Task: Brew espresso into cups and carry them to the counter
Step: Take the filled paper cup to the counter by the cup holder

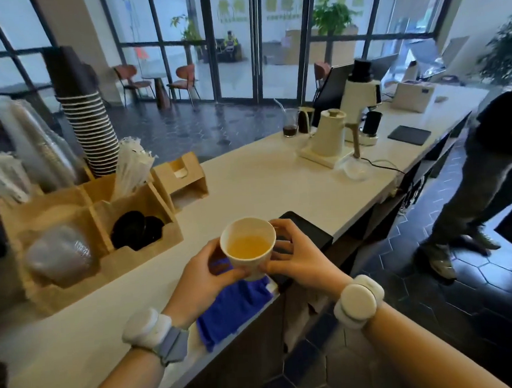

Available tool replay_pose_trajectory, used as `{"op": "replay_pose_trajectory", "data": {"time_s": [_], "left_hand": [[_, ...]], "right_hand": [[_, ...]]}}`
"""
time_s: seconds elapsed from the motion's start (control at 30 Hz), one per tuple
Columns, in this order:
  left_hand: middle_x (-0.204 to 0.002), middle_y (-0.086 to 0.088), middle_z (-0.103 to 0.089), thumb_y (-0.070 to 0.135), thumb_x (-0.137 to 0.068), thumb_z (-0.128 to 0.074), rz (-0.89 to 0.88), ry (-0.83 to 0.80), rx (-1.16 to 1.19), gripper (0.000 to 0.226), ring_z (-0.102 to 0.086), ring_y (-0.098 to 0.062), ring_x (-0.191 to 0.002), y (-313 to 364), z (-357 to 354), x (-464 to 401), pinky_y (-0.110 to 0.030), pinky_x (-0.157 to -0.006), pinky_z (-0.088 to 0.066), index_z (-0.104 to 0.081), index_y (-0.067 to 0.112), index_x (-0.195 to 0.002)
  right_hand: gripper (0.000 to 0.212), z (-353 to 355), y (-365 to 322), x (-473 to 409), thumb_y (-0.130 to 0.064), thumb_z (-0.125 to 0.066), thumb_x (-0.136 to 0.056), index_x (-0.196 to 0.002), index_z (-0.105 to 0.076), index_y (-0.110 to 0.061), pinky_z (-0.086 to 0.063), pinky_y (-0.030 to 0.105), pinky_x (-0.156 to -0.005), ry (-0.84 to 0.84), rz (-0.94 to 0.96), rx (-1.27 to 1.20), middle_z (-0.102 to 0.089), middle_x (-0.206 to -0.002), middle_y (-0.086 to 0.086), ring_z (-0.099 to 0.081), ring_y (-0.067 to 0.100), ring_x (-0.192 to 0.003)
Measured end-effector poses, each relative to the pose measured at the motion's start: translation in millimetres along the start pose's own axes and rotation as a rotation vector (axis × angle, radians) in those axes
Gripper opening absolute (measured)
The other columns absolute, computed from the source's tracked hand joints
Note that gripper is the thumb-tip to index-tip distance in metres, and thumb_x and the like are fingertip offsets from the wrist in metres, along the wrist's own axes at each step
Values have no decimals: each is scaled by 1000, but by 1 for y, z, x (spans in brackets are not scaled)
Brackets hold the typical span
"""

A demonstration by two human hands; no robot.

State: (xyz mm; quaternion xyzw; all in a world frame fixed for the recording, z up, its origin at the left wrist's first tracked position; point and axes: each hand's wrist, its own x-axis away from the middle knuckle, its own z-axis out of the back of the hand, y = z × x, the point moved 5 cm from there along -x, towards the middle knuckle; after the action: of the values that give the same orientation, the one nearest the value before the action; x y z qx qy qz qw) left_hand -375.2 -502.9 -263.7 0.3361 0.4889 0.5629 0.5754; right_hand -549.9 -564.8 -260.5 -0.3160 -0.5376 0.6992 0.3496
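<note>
- Left hand, right hand: fingers curled round the cup, lower centre of frame.
- Cup: white paper, tapered, upright, mouth upward, amber liquid; above blue cloth at white counter edge.

Cup: white paper, pale amber-yellow liquid inside. Cloth at counter's near edge: deep blue. Counter: off-white. Organiser: tan wood, holding black lids. Cup stack: white, ribbed with dark rims. Floor: dark hexagonal tiles. Wristbands: white.
</note>
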Motion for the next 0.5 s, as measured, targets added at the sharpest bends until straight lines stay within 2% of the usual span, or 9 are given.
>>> {"op": "replay_pose_trajectory", "data": {"time_s": [0.1, 0.23, 0.3, 0.37, 0.43, 0.5], "left_hand": [[-110, 16, -68, 31, -62, -80, 48, -2, 91, 62, -61, -1, -107, -19, -10, -32, -16, -81, -51, -55, 30, -118], [-113, 20, -64, 27, -66, -81, 103, 31, 114, 57, -58, 2, -109, -45, -16, -70, -12, -81, -49, -53, 39, -113], [-117, 19, -61, 22, -69, -82, 136, 69, 105, 57, -57, 0, -110, -59, -15, -91, -16, -84, -48, -51, 42, -112], [-120, 20, -58, 30, -67, -82, 155, 83, 96, 59, -53, 0, -114, -66, -14, -103, -21, -90, -45, -49, 45, -113], [-121, 18, -57, 49, -57, -82, 195, 124, 85, 69, -52, -2, -115, -75, -9, -117, -26, -93, -44, -48, 44, -117], [-123, 11, -58, 57, -50, -79, 217, 159, 69, 81, -54, -8, -115, -78, -8, -127, -33, -97, -45, -47, 38, -121]], "right_hand": [[70, 15, 12, -29, -14, -80, -71, -127, -39, -27, -49, 43, -96, -3, -19, -8, -50, -130, -4, -52, 17, -121], [66, 26, 30, -71, -6, -76, -74, -123, -39, -32, -47, 42, -100, -26, -36, -34, -49, -130, -5, -50, 17, -123], [65, 28, 41, -96, -4, -75, -75, -121, -39, -34, -46, 40, -101, -56, -51, -51, -49, -130, -7, -49, 17, -125], [65, 29, 47, -114, -8, -75, -76, -120, -38, -37, -48, 29, -97, -73, -52, -46, -48, -129, -13, -49, 12, -123], [65, 29, 55, -140, -11, -75, -77, -121, -37, -39, -48, 16, -90, -128, -52, -38, -48, -126, -19, -49, 6, -119], [66, 29, 59, -158, -11, -75, -77, -123, -36, -36, -48, 13, -87, -163, -58, -36, -47, -126, -21, -48, 5, -119]]}}
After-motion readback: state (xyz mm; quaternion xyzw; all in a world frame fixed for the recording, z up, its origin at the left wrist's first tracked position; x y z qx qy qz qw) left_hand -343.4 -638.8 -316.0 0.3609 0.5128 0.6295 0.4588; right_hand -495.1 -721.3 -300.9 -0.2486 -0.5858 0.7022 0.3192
